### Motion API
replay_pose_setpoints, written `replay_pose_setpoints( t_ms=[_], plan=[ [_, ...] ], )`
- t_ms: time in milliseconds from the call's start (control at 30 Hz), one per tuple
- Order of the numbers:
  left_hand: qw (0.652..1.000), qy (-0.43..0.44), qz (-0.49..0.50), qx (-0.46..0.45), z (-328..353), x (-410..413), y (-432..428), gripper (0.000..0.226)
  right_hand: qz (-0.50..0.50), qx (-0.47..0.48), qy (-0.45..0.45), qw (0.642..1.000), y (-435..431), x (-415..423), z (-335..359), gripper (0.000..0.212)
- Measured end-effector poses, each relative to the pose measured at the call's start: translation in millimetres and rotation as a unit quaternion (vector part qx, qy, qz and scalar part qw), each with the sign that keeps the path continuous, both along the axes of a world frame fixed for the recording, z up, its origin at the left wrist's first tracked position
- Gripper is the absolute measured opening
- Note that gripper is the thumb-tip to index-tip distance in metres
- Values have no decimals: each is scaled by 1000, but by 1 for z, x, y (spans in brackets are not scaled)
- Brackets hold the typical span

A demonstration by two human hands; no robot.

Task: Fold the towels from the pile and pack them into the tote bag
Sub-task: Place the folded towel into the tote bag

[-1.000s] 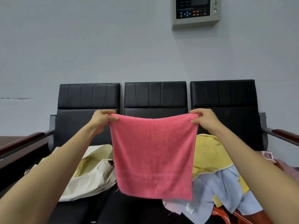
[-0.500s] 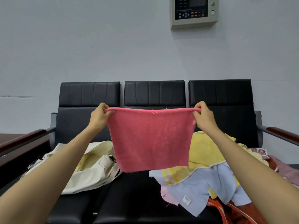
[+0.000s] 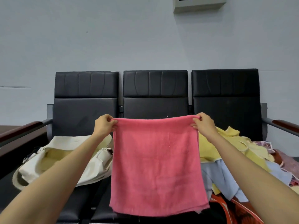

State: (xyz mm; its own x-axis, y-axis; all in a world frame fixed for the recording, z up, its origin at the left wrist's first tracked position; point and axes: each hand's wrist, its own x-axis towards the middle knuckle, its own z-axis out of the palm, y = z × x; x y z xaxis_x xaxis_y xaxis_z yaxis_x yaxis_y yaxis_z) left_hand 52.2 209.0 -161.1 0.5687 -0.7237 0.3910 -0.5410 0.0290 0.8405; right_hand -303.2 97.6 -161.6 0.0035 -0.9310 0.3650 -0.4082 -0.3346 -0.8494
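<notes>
A pink towel (image 3: 157, 165) hangs flat in the air in front of the middle seat. My left hand (image 3: 104, 125) pinches its top left corner. My right hand (image 3: 203, 124) pinches its top right corner. The towel's top edge is stretched between them and its lower edge hangs free. A cream tote bag (image 3: 64, 160) lies open on the left seat, with yellow fabric inside. On the right seat lies the pile of towels (image 3: 226, 152), yellow, light blue and orange-red ones, partly hidden behind the pink towel.
A black three-seat bench (image 3: 155, 94) stands against a grey wall. It has wooden armrests on the left (image 3: 21, 130) and right (image 3: 286, 123). A wall panel (image 3: 199, 4) hangs at the top.
The pink towel now hangs longer below my hands. The view has tilted down a little, so the bench sits lower in frame and more of the seats shows.
</notes>
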Motion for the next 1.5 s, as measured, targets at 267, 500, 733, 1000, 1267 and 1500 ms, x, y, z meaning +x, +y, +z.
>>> replay_pose_setpoints(
  t_ms=[267,500,733,1000,1267,1500],
  plan=[
    [995,36,-30,88,-112,4,-10,25,35,101,40,993,-30,-4,-118,18],
    [982,38,-143,115,-202,13,35,14,140,106,126,976,19,-39,-172,22],
    [961,37,-239,134,-209,19,60,27,193,112,232,947,36,-63,-184,28],
    [964,21,-164,207,-223,18,56,16,248,156,399,869,45,-60,-182,30],
    [933,36,-38,356,-231,1,20,40,238,32,399,885,38,-14,-185,5],
    [948,24,-47,313,-224,-14,-1,32,293,27,430,853,41,32,-195,41]
  ],
)
